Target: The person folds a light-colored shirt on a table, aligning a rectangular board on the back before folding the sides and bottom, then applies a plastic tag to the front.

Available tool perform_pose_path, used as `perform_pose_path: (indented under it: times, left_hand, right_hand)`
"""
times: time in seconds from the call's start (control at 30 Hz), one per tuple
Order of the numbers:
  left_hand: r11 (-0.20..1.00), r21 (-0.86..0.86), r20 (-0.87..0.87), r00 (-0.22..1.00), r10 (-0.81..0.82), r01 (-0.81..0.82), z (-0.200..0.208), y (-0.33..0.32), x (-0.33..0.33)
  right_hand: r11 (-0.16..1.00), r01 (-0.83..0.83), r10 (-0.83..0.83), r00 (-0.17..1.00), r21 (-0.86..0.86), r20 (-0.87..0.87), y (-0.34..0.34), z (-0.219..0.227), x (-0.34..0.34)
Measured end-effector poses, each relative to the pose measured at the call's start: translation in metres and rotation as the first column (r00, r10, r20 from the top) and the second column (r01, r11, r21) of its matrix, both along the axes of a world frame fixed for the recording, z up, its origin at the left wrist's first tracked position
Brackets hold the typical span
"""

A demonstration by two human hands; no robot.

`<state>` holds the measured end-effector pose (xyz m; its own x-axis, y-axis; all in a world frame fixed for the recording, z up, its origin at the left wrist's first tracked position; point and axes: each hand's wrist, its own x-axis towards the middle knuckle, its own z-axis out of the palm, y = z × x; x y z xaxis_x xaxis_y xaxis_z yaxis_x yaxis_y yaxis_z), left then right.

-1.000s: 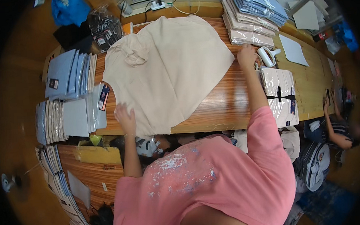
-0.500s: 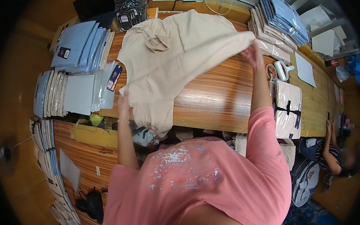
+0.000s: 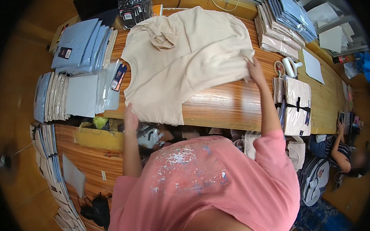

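Observation:
A plain beige shirt (image 3: 162, 75) is spread over the wood-grain table (image 3: 218, 109), with one part bunched in a knot-like heap near its far left. My left hand (image 3: 130, 119) is closed at the shirt's near left corner, its fingertips partly hidden. On the right, my right hand (image 3: 255, 73) grips the shirt's edge, where the cloth is raised and creased. The near part of the cloth reaches the table's front edge.
Bagged blue shirts (image 3: 77, 43) are stacked at left, above white card sheets (image 3: 82, 96) and a dark tag (image 3: 118, 77). Folded packed garments (image 3: 297, 105), a white tape dispenser (image 3: 291, 67) and another stack (image 3: 290, 16) stand at right. A person (image 3: 342, 153) sits far right.
My right hand has come down and slightly left, bringing the shirt's edge with it. The cloth lies flatter and wider at the far right; its near end has drawn back from over the table edge.

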<state>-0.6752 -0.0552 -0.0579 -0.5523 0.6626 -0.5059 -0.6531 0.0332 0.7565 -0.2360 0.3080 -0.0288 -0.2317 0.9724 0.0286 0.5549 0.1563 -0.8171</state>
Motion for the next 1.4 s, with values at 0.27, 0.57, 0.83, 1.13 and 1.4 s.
perform_pose_path:
  times: [0.27, 0.57, 0.83, 1.13, 1.4]
  left_hand:
    - [0.993, -0.021, -0.108, 0.987, -0.119, 0.118, 0.008, -0.025, 0.007]
    - [0.738, -0.649, -0.759, 0.227, -0.610, -0.188, 0.045, 0.006, -0.014]
    - [0.847, -0.441, -0.877, -0.058, -0.477, -0.298, 0.023, 0.213, -0.087]
    - [0.872, -0.442, -0.897, 0.095, -0.432, -0.212, 0.010, 0.254, -0.094]
    - [0.862, -0.401, -0.877, -0.144, -0.459, -0.309, 0.017, 0.313, -0.109]
  right_hand:
    - [0.932, 0.074, 0.162, 0.791, -0.355, 0.589, -0.157, 0.069, 0.101]
    - [0.980, 0.018, -0.163, 0.644, 0.198, 0.747, -0.147, 0.020, 0.036]
    - [0.916, -0.375, 0.343, 0.916, 0.140, 0.209, -0.088, 0.057, -0.189]
    - [1.000, -0.010, 0.014, 0.989, 0.024, -0.149, 0.078, 0.067, -0.162]
    - [0.941, 0.029, -0.258, 0.703, 0.336, 0.663, 0.097, -0.040, -0.062]
